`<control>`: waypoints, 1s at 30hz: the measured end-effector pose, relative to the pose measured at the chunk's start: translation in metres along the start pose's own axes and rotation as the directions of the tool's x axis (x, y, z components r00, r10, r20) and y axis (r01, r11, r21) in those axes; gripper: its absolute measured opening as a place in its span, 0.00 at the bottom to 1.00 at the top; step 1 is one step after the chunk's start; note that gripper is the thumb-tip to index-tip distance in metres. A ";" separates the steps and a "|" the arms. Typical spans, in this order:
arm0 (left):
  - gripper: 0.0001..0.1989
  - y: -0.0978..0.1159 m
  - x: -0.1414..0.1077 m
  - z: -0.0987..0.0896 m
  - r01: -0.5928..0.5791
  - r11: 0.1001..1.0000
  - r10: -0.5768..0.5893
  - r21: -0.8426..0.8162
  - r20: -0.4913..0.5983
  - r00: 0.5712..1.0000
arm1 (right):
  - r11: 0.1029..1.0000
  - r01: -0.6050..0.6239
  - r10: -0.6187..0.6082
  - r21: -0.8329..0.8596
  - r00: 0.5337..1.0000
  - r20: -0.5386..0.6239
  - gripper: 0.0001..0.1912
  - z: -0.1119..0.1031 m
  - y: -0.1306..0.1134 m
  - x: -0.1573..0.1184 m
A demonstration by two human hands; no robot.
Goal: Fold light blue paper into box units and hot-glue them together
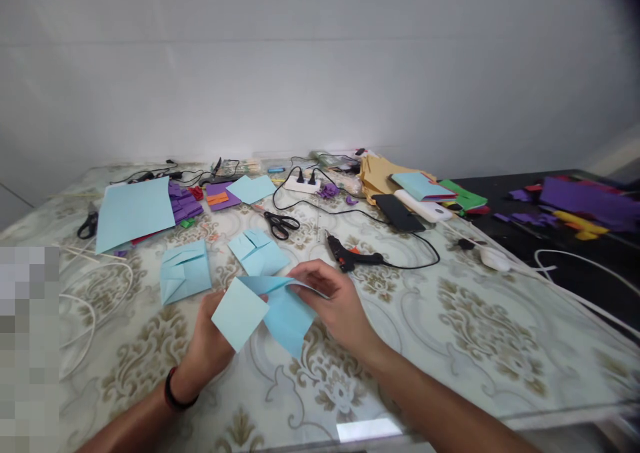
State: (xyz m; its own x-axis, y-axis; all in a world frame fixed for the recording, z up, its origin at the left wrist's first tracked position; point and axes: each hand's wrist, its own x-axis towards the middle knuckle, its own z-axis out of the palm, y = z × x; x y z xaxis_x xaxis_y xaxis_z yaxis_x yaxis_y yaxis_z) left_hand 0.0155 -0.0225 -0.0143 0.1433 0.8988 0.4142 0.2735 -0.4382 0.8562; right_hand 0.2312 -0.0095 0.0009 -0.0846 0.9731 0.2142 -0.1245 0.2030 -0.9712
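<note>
Here, left hand (pixel 206 333), right hand (pixel 345 308), blue paper (pixel 287 315) held between.

Left hand (pixel 209 338): fingers mostly hid behind light-blue paper (pixel 240 315). Forearms (pixel 435 396) ran off bottom edge. Purple sheet (pixel 590 205) at far right was blurred. Lower-left patch (pixel 29 349) was pixelated.

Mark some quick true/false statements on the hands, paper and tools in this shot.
1. The left hand and right hand both hold blue paper. True.
2. The glue gun is in the right hand. False: it lies on the table, beyond that hand.
3. A dark band is on the left wrist. True.
4. The power strip has nothing plugged in. False: two black plugs are in it.
5. The tablecloth is plain red. False: it is pale and patterned.
</note>
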 end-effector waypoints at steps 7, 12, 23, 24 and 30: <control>0.07 0.005 0.004 -0.001 0.175 0.975 -0.158 -0.138 0.127 0.979 | 0.999 -0.011 0.009 -0.046 0.999 -0.047 0.10 -0.012 -0.001 0.009; 0.27 0.002 0.022 -0.020 0.295 0.778 -0.221 -0.555 0.197 0.955 | 0.978 -0.045 0.066 -0.202 0.993 0.096 0.11 -0.029 -0.010 0.019; 0.31 0.013 0.041 -0.036 0.655 0.687 -0.345 -0.315 0.652 0.675 | 0.901 -0.008 0.220 -0.433 0.870 0.442 0.10 -0.028 -0.013 0.011; 0.23 0.011 0.039 -0.032 0.646 0.734 -0.398 -0.211 0.637 0.660 | 0.884 0.024 0.210 -0.467 0.871 0.443 0.10 -0.026 -0.012 0.010; 0.13 0.006 0.021 -0.003 0.543 0.838 -0.401 0.059 0.741 0.539 | 0.833 0.099 0.173 -0.544 0.888 0.426 0.20 -0.008 -0.001 -0.001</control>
State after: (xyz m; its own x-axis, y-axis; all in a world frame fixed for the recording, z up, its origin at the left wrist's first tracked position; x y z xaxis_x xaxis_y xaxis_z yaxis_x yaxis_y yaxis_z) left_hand 0.0175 -0.0061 0.0008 0.6726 0.6526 -0.3488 0.3629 0.1199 0.9241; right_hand 0.2388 -0.0097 0.0004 -0.5178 0.8529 0.0666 0.4256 0.3244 -0.8448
